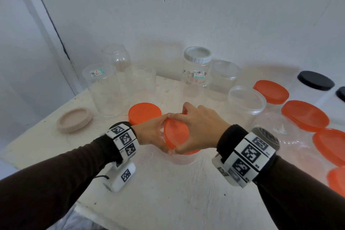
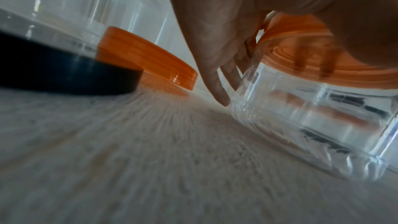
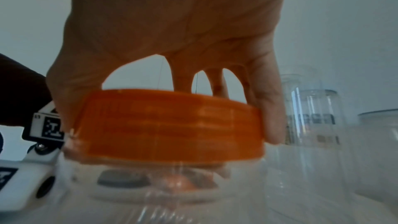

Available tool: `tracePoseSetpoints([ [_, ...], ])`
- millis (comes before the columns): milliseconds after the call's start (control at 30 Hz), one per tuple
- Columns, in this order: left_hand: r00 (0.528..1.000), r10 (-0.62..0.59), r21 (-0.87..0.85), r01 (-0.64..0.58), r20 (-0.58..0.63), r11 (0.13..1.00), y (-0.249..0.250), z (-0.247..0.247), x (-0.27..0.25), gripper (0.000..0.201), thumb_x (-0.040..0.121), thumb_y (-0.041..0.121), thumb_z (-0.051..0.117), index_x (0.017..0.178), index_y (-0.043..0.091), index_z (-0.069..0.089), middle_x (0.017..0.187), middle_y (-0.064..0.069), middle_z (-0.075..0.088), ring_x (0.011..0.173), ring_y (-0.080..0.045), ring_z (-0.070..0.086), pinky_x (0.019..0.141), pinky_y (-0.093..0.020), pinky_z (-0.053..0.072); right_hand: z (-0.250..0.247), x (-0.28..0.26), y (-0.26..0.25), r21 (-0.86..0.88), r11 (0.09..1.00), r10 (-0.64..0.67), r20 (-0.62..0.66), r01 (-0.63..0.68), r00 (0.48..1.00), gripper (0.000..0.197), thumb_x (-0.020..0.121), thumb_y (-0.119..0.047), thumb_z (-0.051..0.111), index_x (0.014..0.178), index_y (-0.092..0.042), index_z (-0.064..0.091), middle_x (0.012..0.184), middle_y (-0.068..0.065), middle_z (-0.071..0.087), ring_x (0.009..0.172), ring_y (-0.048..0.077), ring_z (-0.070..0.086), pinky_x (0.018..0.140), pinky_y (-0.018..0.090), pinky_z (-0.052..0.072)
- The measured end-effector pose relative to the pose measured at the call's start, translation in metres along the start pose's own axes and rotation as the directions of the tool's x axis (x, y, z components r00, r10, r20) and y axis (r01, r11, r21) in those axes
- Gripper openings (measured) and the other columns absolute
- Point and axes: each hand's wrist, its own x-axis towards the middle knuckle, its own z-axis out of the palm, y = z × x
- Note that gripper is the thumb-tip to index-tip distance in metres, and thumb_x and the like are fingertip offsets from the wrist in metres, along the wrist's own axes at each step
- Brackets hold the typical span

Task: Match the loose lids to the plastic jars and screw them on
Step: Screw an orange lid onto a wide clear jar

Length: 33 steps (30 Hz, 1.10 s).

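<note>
Gripping orange lid (image 1: 176, 134) w/ right hand (image 1: 199, 127), fingers curled round its rim from above; lid sits on a low clear jar (image 2: 312, 120) at centre of white surface (image 1: 168, 192). Left hand (image 1: 151, 134) holds jar wall, fingers curled round far side, thumb at lid edge. Whether lid is fully threaded: can't tell. A 2nd orange lid (image 1: 144, 113) lies just behind left hand; beige lid (image 1: 74, 119) further left. Open clear jars stand at back; capped orange-lidded jars at right.
</note>
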Motion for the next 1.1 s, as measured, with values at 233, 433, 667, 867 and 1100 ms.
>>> tracePoseSetpoints([
  [233,0.991,0.006,0.052,-0.014,0.136,0.999,0.015,0.025,0.015,0.089,0.063,-0.005,0.08,0.129,0.031,0.032,0.121,0.014,0.051,0.107,0.013,0.051,0.087,-0.01,0.043,0.017,-0.043,0.014,0.058,0.992,0.111,-0.015,-0.11,0.994,0.091,0.067,-0.07,0.06,0.142,-0.039,0.021,0.132,-0.004,0.031,0.11,0.019,0.035,0.083,0.033,0.043],
  [433,0.953,0.006,0.293,-0.098,0.302,0.951,0.04,0.054,0.048,0.082,0.069,0.009,0.08,0.134,0.026,0.034,0.129,0.015,0.047,0.119,-0.001,0.045,0.095,-0.016,0.037,0.033,-0.108,0.043,0.14,0.954,0.27,-0.027,-0.264,0.962,0.085,0.069,-0.065,0.06,0.14,-0.043,0.02,0.138,-0.012,0.021,0.119,0.017,0.028,0.083,0.032,0.043],
  [667,0.903,0.423,0.417,-0.416,0.082,0.808,0.096,0.093,0.105,0.035,0.081,0.013,0.07,0.114,0.013,0.059,0.108,0.002,0.061,0.094,-0.006,0.056,0.08,-0.015,0.044,0.047,-0.18,0.067,0.183,0.914,0.372,-0.019,-0.363,0.928,0.083,0.072,-0.062,0.058,0.141,-0.042,0.017,0.15,-0.013,0.008,0.13,0.017,0.018,0.096,0.03,0.037],
  [867,0.832,0.505,0.606,-0.528,0.229,0.595,0.133,0.147,0.156,0.048,0.081,0.026,0.069,0.125,0.013,0.053,0.131,-0.001,0.047,0.126,-0.015,0.037,0.106,-0.029,0.029,0.052,-0.216,0.073,0.18,0.903,0.397,-0.01,-0.389,0.918,0.085,0.072,-0.058,0.059,0.142,-0.043,0.014,0.154,-0.014,0.003,0.135,0.017,0.016,0.091,0.029,0.039],
  [1100,0.873,0.337,0.759,-0.477,0.352,0.443,0.139,0.176,0.176,0.082,0.077,0.044,0.069,0.144,0.017,0.03,0.153,-0.001,0.019,0.139,-0.019,0.014,0.111,-0.032,0.014,0.057,-0.228,0.078,0.197,0.898,0.407,-0.026,-0.394,0.913,0.083,0.072,-0.058,0.059,0.141,-0.043,0.016,0.153,-0.012,0.005,0.133,0.019,0.017,0.093,0.034,0.043],
])
